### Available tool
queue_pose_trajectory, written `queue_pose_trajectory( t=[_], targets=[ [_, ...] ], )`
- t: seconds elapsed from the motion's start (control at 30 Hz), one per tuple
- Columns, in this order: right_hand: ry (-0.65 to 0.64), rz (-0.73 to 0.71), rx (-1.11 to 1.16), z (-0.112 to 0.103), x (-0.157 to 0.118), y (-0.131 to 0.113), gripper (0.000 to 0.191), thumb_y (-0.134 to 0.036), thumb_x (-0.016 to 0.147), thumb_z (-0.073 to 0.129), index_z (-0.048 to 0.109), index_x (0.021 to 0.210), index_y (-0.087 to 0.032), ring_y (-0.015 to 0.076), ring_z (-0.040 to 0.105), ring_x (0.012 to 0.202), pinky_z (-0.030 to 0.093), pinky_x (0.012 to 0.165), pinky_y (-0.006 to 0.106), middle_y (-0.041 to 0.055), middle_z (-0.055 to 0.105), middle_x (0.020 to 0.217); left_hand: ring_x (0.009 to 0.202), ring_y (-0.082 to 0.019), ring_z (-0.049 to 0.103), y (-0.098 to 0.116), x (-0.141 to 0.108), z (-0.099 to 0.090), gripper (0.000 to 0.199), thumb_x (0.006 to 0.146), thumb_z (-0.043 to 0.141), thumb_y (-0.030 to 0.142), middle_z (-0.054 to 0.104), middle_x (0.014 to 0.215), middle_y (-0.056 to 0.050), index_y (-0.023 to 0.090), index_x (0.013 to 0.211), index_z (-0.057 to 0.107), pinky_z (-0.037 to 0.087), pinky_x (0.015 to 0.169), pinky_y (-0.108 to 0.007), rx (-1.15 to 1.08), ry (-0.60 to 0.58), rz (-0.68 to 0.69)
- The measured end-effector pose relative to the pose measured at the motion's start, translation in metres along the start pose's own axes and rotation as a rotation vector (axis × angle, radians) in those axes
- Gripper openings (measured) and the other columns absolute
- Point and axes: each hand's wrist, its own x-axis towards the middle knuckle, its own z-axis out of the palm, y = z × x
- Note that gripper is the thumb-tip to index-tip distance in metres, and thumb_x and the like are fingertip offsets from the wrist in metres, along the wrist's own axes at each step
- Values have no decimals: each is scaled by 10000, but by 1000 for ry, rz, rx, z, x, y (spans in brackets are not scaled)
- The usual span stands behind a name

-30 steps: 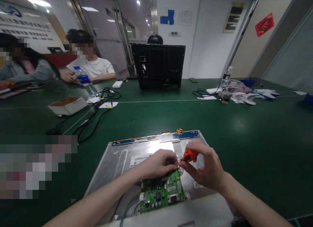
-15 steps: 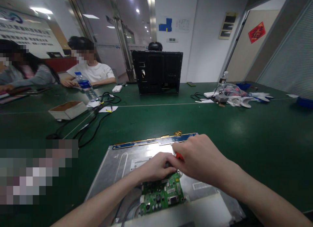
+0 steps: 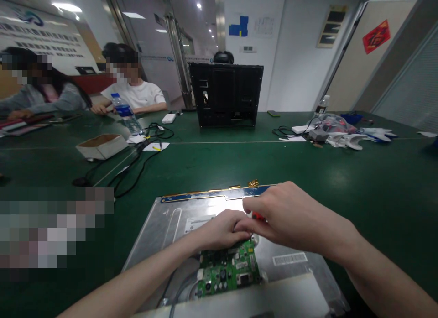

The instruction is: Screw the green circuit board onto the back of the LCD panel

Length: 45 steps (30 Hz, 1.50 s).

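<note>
A flat metal display panel (image 3: 290, 245) lies back side up in front of me, with a green circuit board (image 3: 229, 270) on it. My right hand (image 3: 290, 213) is closed in a fist around a red-handled screwdriver (image 3: 258, 216); only a bit of the handle shows, and its tip is hidden. Touching it from the left, my left hand (image 3: 222, 229) bends its fingers together over the board's far edge. Whatever those fingertips grip is out of sight. Along the panel's far edge runs a narrow blue board strip (image 3: 191, 197) with gold tabs.
On the green table (image 3: 205, 165) stand a black monitor housing (image 3: 226, 96), a small open box (image 3: 102, 147), a water bottle (image 3: 127, 115) and tangled black cables (image 3: 133, 165). White gloves (image 3: 352, 139) lie at the far right. Two people sit at the far left.
The camera view has shifted slightly, so the scene sits further right. Both hands stay at the board's far edge, and the right fist has turned a little around the red handle.
</note>
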Motion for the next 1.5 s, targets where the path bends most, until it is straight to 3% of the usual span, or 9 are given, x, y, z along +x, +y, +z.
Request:
queue_pose_trajectory(
  t=[0.13, 0.27, 0.5, 0.6, 0.77, 0.9, 1.1, 1.33, 1.5],
  targets=[
    [-10, 16, 31, -5, -2, 4, 104, -260, 893, 500, 560, 838, -196, 119, 495, 579, 211, 516, 258, 11, 657, 764, 725, -167, 598, -2, 0, 1, 99, 819, 564, 177, 677, 823, -22, 141, 863, 644, 455, 678, -239, -10, 3, 10],
    [-21, -29, 46, -8, -6, 8, 30, -209, 821, 549, 552, 845, -190, 127, 518, 605, 227, 517, 254, 13, 653, 775, 690, -153, 574, 0, 1, 1, 87, 797, 569, 161, 656, 779, -10, 135, 836, 643, 428, 640, -223, 24, 12, -3],
    [-56, -24, 81, -8, -5, 9, 321, -464, 870, 584, 647, 705, -196, 92, 450, 516, 203, 505, 255, -11, 605, 596, 655, -151, 538, 3, 1, -1, 143, 825, 566, 254, 627, 722, 1, 137, 811, 648, 395, 585, -214, 26, 7, -16],
    [-53, -31, 63, -7, -3, 8, 414, -467, 904, 534, 639, 626, -179, 79, 390, 474, 188, 497, 264, -14, 556, 536, 673, -156, 547, 2, 1, -1, 136, 823, 571, 249, 638, 748, -5, 136, 822, 648, 410, 611, -221, 17, 22, -11],
    [-33, -28, 78, -8, -5, 7, 84, -264, 832, 599, 616, 809, -185, 120, 519, 591, 248, 520, 251, 3, 644, 710, 662, -143, 554, 3, 1, -2, 91, 807, 553, 171, 628, 747, 4, 138, 828, 635, 410, 609, -211, 15, -15, -11],
    [-33, -104, 115, -8, -9, 10, 93, -222, 810, 606, 561, 890, -204, 151, 584, 685, 295, 542, 252, 6, 663, 836, 730, -163, 579, 3, 0, -2, 118, 828, 560, 194, 651, 811, -18, 138, 875, 652, 426, 652, -223, 52, -11, -21],
    [-43, -37, 105, -6, -7, 6, 312, -511, 800, 653, 604, 886, -216, 162, 581, 627, 269, 505, 255, 3, 659, 735, 700, -165, 575, 4, 1, -3, 107, 794, 583, 214, 648, 773, -4, 137, 835, 646, 424, 616, -220, -9, -43, -55],
    [-16, -75, 46, -5, 0, 2, 146, -286, 890, 529, 621, 834, -187, 129, 543, 584, 226, 509, 266, 14, 652, 699, 813, -203, 585, 2, 0, -1, 125, 794, 564, 197, 670, 858, -24, 150, 868, 654, 461, 754, -277, 48, 9, -48],
    [-27, -123, 101, -7, -7, 9, 65, -215, 831, 566, 539, 887, -195, 147, 586, 689, 278, 537, 252, 12, 664, 822, 754, -180, 593, 0, -1, 1, 145, 819, 552, 217, 667, 834, -37, 126, 874, 650, 458, 682, -245, 12, 7, -50]
  ],
)
